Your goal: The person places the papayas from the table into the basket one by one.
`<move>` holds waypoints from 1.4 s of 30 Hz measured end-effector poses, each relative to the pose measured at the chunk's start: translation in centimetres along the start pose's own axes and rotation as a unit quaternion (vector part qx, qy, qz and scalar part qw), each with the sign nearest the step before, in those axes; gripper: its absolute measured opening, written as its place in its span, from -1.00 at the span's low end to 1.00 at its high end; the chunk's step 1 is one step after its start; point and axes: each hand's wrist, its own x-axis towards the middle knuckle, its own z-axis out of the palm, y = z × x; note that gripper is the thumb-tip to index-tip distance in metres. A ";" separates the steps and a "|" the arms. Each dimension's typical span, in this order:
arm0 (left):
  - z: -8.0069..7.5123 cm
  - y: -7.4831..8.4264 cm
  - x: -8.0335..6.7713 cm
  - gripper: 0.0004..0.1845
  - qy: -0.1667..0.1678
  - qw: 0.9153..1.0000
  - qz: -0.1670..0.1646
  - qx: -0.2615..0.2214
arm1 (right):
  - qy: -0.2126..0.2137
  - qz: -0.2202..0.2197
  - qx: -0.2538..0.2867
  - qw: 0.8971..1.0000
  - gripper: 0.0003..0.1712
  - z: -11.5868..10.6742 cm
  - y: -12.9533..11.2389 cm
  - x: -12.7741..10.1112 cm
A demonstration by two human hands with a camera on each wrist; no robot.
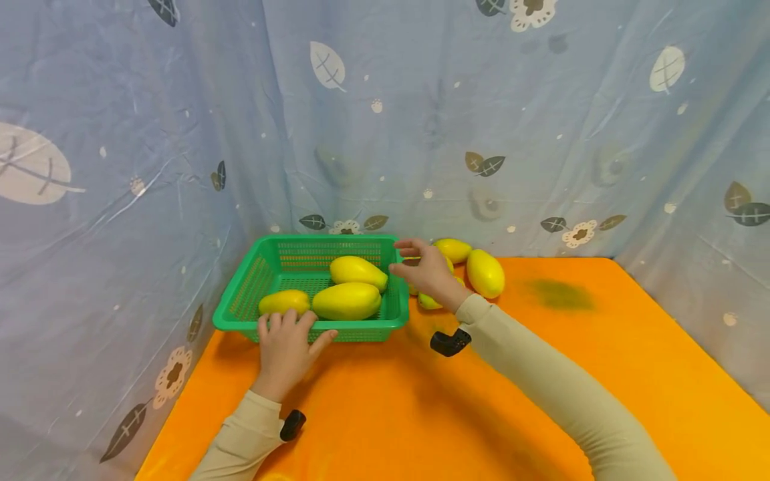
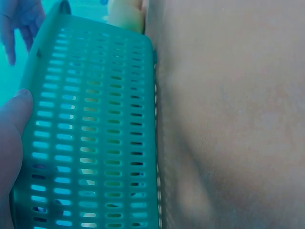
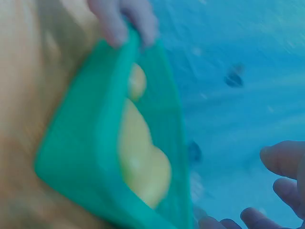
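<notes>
A green plastic basket (image 1: 243, 327) with slotted walls stands on the orange table. Three smooth, oblong yellow fruits, like papayas, lie in it: one at the front left (image 1: 285, 302), one at the front right (image 1: 345, 302) and one behind that (image 1: 357, 272). With fingers over the front rim and thumb outside, my left hand (image 1: 285, 351) grips the basket. In the left wrist view its thumb (image 2: 18, 112) touches the rim. My right hand (image 1: 430, 272), fingers spread and holding nothing, is just beyond the basket's right end. It partly hides several more yellow fruits.
Right of the basket, the loose fruits include a back one (image 1: 453, 250) and an outer one (image 1: 486, 274). A patterned blue-grey curtain (image 1: 421, 133) hangs behind and on both sides. The orange table (image 1: 541, 354) extends right, with a dark greenish patch (image 1: 562, 294).
</notes>
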 end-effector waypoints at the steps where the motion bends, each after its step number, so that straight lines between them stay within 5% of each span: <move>1: 0.0 0.0 0.0 -0.49 -0.003 1.000 -0.002 -0.002 | 0.013 0.002 0.007 1.000 -0.40 -0.9 0.0 0.2; 11: 0.0 0.0 -0.1 -0.49 0.013 1.000 0.010 0.000 | 0.131 0.052 0.078 0.987 -0.29 -10.9 2.7 1.9; 17: 0.1 -0.2 0.0 -0.49 0.035 0.999 0.021 0.007 | 0.167 0.099 0.084 0.977 -0.19 -13.7 6.8 1.8; 29: 0.2 0.0 -0.1 -0.49 -0.001 1.000 0.003 0.011 | 0.156 0.187 0.016 0.970 -0.14 -12.5 15.2 1.2; 42: 0.2 -0.2 0.1 -0.49 0.009 1.000 0.007 0.006 | 0.169 0.197 0.024 0.965 -0.07 -9.7 16.3 2.3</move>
